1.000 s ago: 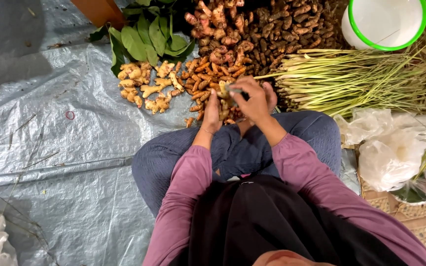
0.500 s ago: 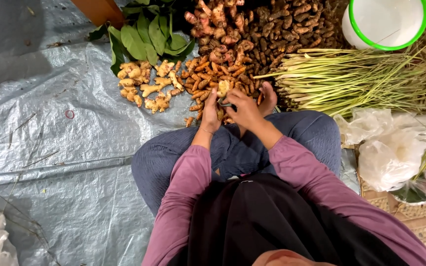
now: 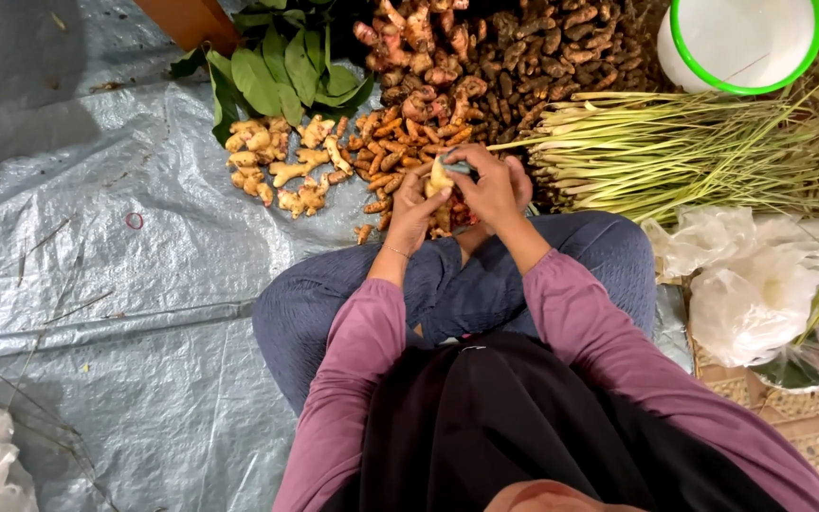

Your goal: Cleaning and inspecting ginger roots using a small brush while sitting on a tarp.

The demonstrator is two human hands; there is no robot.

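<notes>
Hands meet just below the orange root pile point(image 3: 400, 152): we note left hand point(image 3: 413, 210) and right hand point(image 3: 491, 188) both closed on one pale root piece point(image 3: 440, 176). We advise a firm grip and short, controlled strokes.

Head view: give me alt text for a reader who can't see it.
A seated person's left hand and right hand together hold a pale root piece above piles of orange turmeric and pale ginger on a grey tarp. Lemongrass stalks, green leaves and a green-rimmed white bucket lie beyond.
</notes>
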